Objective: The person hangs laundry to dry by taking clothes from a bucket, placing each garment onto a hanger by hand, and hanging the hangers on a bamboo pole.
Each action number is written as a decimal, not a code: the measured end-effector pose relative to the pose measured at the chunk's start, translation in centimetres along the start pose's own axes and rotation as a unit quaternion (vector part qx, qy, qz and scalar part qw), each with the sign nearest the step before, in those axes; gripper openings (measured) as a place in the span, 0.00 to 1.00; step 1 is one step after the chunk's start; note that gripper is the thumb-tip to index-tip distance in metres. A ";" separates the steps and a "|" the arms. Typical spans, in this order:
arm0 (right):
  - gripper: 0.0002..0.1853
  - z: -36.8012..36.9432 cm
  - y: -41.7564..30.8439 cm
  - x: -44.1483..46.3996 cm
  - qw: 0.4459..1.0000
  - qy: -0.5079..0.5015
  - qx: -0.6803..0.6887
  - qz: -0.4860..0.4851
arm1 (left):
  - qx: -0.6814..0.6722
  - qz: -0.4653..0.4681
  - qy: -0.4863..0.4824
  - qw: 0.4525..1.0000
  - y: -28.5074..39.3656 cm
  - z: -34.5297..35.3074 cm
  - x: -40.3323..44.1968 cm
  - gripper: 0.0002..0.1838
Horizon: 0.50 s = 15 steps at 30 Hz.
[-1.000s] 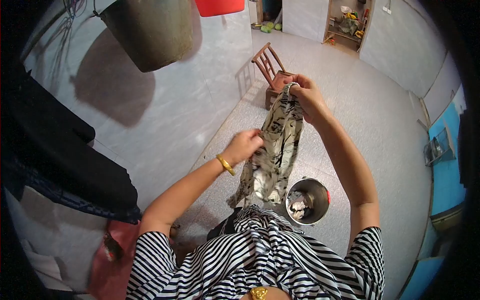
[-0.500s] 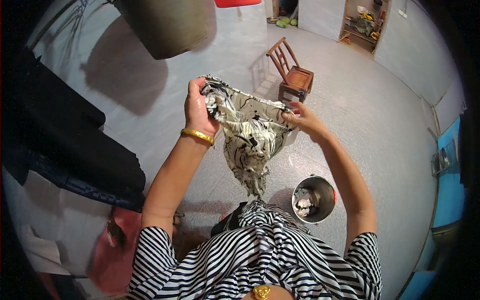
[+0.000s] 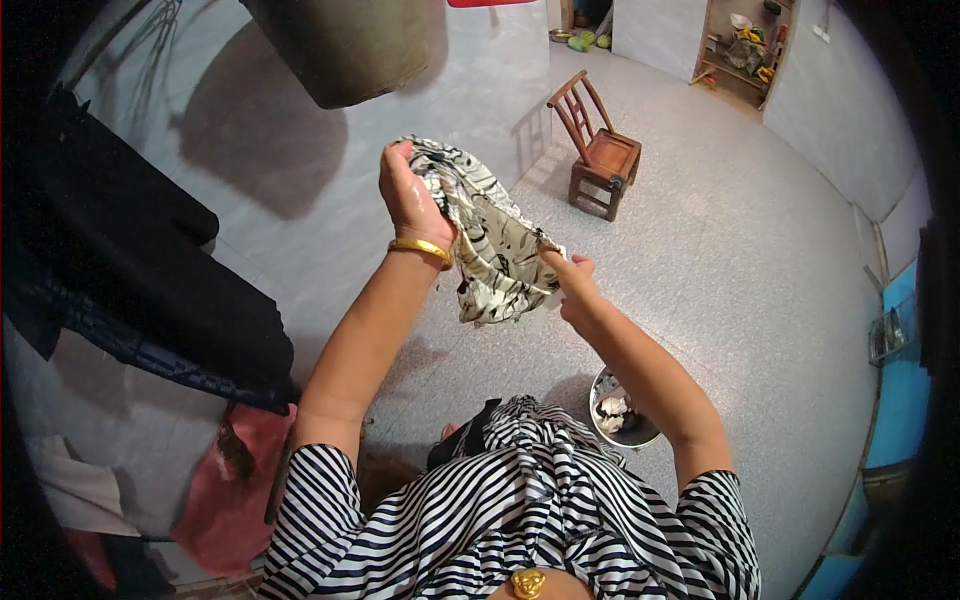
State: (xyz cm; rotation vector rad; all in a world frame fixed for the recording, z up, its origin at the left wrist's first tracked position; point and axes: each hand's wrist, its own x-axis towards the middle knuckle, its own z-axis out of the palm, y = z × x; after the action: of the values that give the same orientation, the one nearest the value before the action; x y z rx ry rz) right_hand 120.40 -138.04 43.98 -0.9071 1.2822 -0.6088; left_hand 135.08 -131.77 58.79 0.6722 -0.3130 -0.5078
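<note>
Evidently, your left hand [image 3: 413,208] and right hand [image 3: 573,284] grip the patterned cloth [image 3: 497,262], partly spread, partly bunched, with pale items [image 3: 612,410] left in the bucket [image 3: 632,437].

Around the patterned cloth [image 3: 495,250], open floor [image 3: 745,260] gives passage at 3 o'clock. The wooden chair [image 3: 613,155] blocks between 1 and 2; a large dark bucket [image 3: 345,45] juts in at 11; dark clothes [image 3: 150,240] crowd 9. Towards 5, the right forearm [image 3: 650,370] crosses the metal pail [image 3: 630,437], hiding part of its mouth.
</note>
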 end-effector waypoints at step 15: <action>0.24 0.9 -0.6 -6.8 0.900 -0.284 0.108 0.313 | 0.065 0.058 0.042 0.995 -1.9 -0.3 0.4 0.10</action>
State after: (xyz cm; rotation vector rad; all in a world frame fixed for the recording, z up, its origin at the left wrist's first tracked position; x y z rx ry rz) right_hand 119.96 -132.61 48.18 -0.3925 0.8690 0.0384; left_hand 134.89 -133.12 57.32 0.7955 -0.3051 -0.3487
